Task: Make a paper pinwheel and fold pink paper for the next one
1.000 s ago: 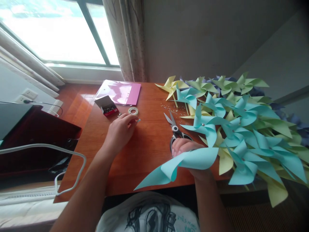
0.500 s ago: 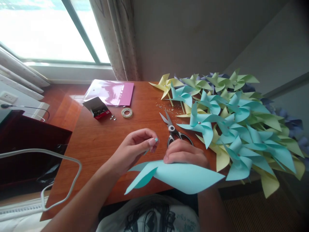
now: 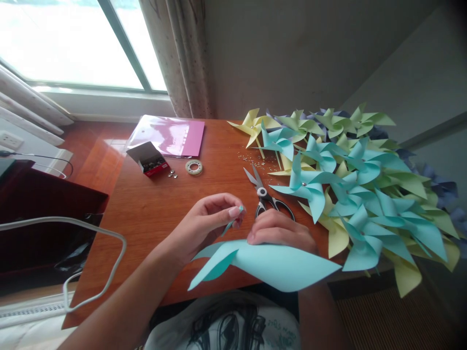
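My left hand is closed, its thumb and fingertips pinching a thin turquoise paper stick whose tip shows at the thumb. Close beside it, my right hand grips a turquoise paper pinwheel by its far side, and the curled blades face me. The right fingers are partly hidden behind the paper. Just beyond the right hand lie scissors with black and white handles, blades apart and pointing away.
Many turquoise, yellow, green and purple pinwheels crowd the table's right side. Tiny beads lie scattered near them. Toward the back left are a tape roll, a red box of metal pieces and a pink plastic-covered pack.
My left hand has shifted slightly to the right, and more of the turquoise stick shows below its fingers. The right hand and pinwheel are almost unchanged. The view has turned slightly.
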`<control>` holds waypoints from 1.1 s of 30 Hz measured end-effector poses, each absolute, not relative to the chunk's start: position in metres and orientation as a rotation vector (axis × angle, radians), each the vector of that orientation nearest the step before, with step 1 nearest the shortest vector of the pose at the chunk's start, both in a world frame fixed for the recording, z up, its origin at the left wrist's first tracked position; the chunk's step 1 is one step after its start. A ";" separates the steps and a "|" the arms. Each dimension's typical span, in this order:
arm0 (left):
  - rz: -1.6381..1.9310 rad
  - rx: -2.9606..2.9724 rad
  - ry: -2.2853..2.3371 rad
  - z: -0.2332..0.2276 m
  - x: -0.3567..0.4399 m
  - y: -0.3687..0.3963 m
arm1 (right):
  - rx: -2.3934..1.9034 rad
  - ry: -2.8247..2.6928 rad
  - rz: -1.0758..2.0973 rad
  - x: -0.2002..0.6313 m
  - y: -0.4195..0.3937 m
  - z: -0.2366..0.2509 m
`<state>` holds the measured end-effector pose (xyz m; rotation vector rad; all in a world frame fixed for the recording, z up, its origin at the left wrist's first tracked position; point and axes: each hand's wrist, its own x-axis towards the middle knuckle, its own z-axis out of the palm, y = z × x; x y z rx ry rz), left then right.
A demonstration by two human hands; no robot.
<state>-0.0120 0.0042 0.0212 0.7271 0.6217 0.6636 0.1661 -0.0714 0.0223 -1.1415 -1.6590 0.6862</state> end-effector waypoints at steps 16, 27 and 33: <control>0.746 0.676 0.660 0.022 -0.010 0.005 | -0.991 -1.554 0.836 0.166 -0.071 0.020; 0.754 0.682 0.688 0.021 -0.009 0.006 | -1.020 -1.548 0.832 0.164 -0.072 0.020; 0.739 0.636 0.693 0.023 -0.010 0.006 | -1.009 -1.561 0.833 0.165 -0.072 0.021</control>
